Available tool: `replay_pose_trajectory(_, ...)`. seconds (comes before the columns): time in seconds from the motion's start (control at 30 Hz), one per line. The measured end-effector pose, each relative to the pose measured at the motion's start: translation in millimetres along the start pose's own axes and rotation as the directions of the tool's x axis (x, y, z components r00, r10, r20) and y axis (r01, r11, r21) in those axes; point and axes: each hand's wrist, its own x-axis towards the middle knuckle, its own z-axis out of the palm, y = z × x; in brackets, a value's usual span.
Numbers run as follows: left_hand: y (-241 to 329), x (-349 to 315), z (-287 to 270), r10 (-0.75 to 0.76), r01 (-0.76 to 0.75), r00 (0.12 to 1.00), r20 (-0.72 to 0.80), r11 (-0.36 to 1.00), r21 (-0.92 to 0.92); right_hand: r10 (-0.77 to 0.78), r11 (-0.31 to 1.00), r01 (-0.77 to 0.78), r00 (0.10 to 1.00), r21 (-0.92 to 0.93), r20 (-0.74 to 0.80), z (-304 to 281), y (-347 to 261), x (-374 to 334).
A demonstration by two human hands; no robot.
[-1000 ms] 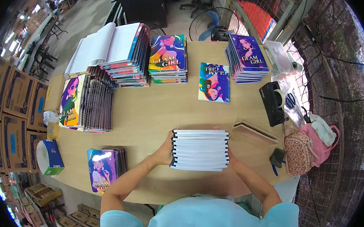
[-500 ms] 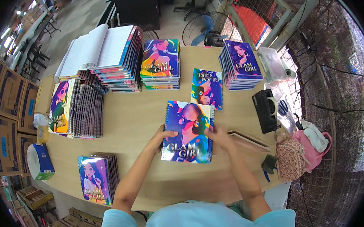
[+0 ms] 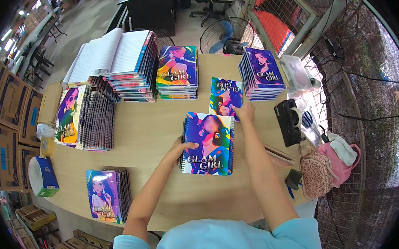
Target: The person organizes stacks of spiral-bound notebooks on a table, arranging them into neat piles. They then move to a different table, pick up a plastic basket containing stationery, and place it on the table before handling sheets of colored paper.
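In front of me is a small stack of spiral notebooks with a colourful illustrated cover. My left hand grips its left edge, thumb resting on the cover. Just beyond it a notebook turned upside down lies on the table. My right hand has reached to that notebook's lower right corner, thumb over the cover and the other fingers at its edge, partly hidden.
Notebook piles stand around the table: a purple pile, a yellow-purple one, open-page notebooks, a row at left and a near-left pile. At right are a black tape dispenser and a pink bag.
My right hand has left the right edge of the near stack and moved forward to the upside-down notebook. My left hand stays on the stack.
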Motion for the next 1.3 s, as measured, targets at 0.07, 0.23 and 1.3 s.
replay_pose_trajectory(0.07, 2, 0, -2, -0.02, 0.02, 1.0, -0.002, 1.0, -0.004, -0.015, 0.993, 0.027, 0.993, 0.112, -0.113, -5, -1, -22)
replay_pose_trajectory(0.23, 2, -3, -1, -0.001, 0.003, 0.999, -0.04, 0.999, 0.041, -0.245, 0.797, -0.005, 0.911, 0.603, 0.331, 10, 54, -91)
replay_pose_trajectory(1.3, 52, 176, 32, 0.216, -0.215, 0.975, -0.048, 0.976, 0.008, -0.199, 0.525, -0.404, 0.797, 0.749, 0.57, -39, 2, 21)
